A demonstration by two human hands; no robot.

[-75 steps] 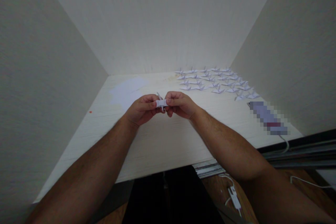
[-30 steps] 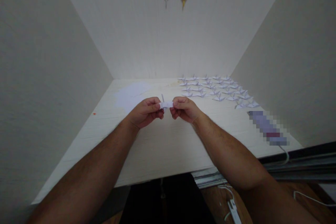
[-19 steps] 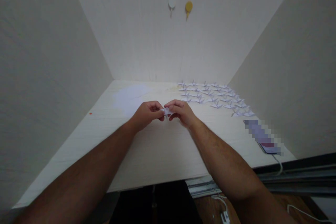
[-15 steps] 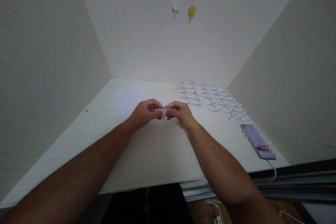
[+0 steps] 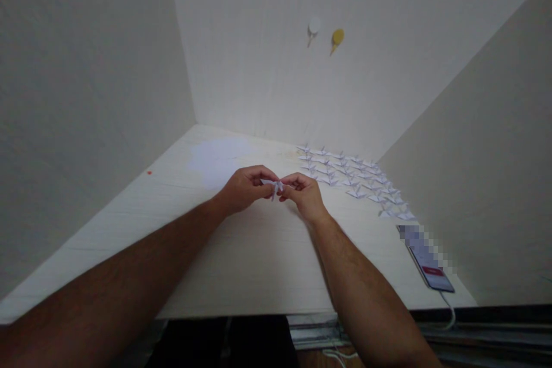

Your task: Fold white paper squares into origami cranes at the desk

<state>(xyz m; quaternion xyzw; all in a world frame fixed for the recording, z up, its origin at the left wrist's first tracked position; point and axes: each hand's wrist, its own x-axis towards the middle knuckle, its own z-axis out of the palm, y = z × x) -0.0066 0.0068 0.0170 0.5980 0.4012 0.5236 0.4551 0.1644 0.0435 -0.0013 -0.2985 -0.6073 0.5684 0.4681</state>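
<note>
Kinda dim nook, plain pale walls point(image 5: 250, 57) around a whitish surface point(image 5: 241, 264), brown floor point(image 5: 311, 359) peeking out below.

- The folded paper point(image 5: 278, 187): partly hidden by the fingertips of the left hand point(image 5: 246, 187) and right hand point(image 5: 305, 194); its finer creases too small to tell.
- Both forearms: cut off at the near edge.
- Phone point(image 5: 425, 261) at right: screen partly pixelated, writing unreadable.
- Paper cranes point(image 5: 356, 192), far right: overlapping, hard to count.
- Red speck point(image 5: 149, 172) at left: too small to identify.
- Paper sheets point(image 5: 219, 158), far left: outlines washed out.
</note>
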